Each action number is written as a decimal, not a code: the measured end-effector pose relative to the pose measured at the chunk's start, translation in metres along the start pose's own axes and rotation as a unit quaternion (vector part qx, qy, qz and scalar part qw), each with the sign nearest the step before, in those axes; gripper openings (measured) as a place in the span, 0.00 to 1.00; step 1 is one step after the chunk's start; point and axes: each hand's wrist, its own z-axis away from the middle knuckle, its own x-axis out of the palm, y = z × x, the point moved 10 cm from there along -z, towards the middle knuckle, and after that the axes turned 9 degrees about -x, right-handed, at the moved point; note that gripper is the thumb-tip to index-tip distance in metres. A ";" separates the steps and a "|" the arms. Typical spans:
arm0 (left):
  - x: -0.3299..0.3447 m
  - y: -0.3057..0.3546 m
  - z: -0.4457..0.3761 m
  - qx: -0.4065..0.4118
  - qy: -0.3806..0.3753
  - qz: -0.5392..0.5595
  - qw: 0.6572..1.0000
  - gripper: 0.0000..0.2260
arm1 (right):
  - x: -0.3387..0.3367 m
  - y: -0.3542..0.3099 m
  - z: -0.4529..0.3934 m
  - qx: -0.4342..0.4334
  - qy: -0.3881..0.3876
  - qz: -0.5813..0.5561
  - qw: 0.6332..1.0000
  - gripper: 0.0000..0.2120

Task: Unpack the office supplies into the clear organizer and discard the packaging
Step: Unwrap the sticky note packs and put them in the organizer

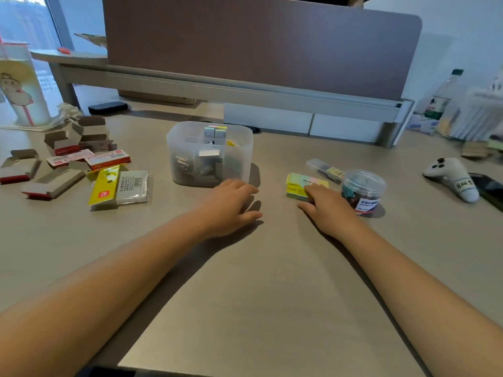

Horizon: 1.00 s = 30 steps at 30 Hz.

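Observation:
The clear organizer (pixel 239 148) stands at the middle of the desk, holding metal clips, staples and small sticky-note blocks. My left hand (pixel 231 205) lies flat on the desk just in front of its right corner, fingers relaxed. My right hand (pixel 326 206) reaches onto a wrapped pastel sticky-note pack (pixel 298 185), fingers curling over its near right edge. Right of that stand a round clear tub of coloured binder clips (pixel 363 190) and a slim clear case (pixel 324 170).
Opened red-and-white cardboard boxes (pixel 57 164), a yellow package (pixel 104 186) and a clear wrapper (pixel 133 186) lie at left. A white controller (pixel 451 176) and dark phone (pixel 490 190) sit at right. A partition panel (pixel 258 50) rises behind; a tall cup (pixel 21 85) stands far left.

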 end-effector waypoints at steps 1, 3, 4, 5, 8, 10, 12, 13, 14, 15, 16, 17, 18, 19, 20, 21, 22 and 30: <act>0.001 -0.001 -0.001 -0.002 -0.004 0.001 1.000 0.24 | -0.001 -0.001 0.000 -0.001 0.004 -0.014 1.000 0.19; 0.005 -0.002 -0.001 -0.008 -0.014 0.006 1.000 0.24 | -0.005 -0.005 0.001 -0.010 0.022 -0.038 0.999 0.20; 0.007 -0.003 -0.002 -0.011 -0.015 0.012 1.000 0.24 | -0.007 -0.009 0.002 -0.020 0.031 -0.052 0.998 0.20; 0.006 -0.005 -0.002 -0.013 -0.012 0.022 1.000 0.24 | -0.007 -0.014 0.002 -0.034 0.034 -0.065 0.997 0.20; 0.003 -0.008 -0.002 -0.020 0.004 0.062 0.998 0.24 | -0.006 -0.030 0.006 -0.087 0.028 -0.047 0.995 0.19; 0.002 -0.010 -0.001 -0.023 0.003 0.079 0.997 0.26 | -0.006 -0.036 0.008 -0.119 0.037 -0.012 0.992 0.19; 0.001 -0.012 -0.001 -0.020 0.006 0.095 0.995 0.28 | -0.013 -0.038 0.011 -0.142 0.074 -0.025 0.987 0.18; -0.001 -0.013 -0.001 -0.020 0.010 0.107 0.994 0.28 | -0.019 -0.040 0.013 -0.159 0.106 -0.047 0.980 0.17; -0.003 -0.014 -0.001 -0.020 0.016 0.124 0.992 0.29 | -0.026 -0.042 0.014 -0.172 0.138 -0.072 0.973 0.15; -0.005 -0.014 -0.001 -0.022 0.022 0.146 0.989 0.28 | -0.032 -0.042 0.015 -0.178 0.165 -0.100 0.965 0.14; -0.008 -0.016 -0.002 -0.028 0.029 0.172 0.984 0.28 | -0.037 -0.042 0.017 -0.176 0.189 -0.131 0.957 0.13; -0.010 -0.016 -0.002 -0.032 0.035 0.198 0.979 0.28 | -0.042 -0.041 0.018 -0.169 0.207 -0.165 0.949 0.13; -0.010 -0.016 -0.003 -0.035 0.038 0.219 0.974 0.27 | -0.044 -0.041 0.019 -0.158 0.219 -0.204 0.941 0.13; -0.010 -0.016 -0.005 -0.033 0.040 0.236 0.970 0.26 | -0.046 -0.042 0.019 -0.148 0.223 -0.246 0.931 0.12; -0.009 -0.016 -0.007 -0.030 0.038 0.251 0.967 0.23 | -0.046 -0.043 0.019 -0.137 0.225 -0.289 0.920 0.11; -0.008 -0.016 -0.009 -0.025 0.034 0.269 0.962 0.18 | -0.047 -0.045 0.019 -0.128 0.226 -0.330 0.907 0.10; -0.007 -0.016 -0.010 -0.020 0.028 0.291 0.956 0.11 | -0.047 -0.046 0.018 -0.121 0.228 -0.362 0.896 0.09; -0.032 -0.024 -0.005 0.015 0.066 0.485 0.872 0.07 | -0.043 -0.067 0.011 -0.153 0.186 -0.378 0.894 0.04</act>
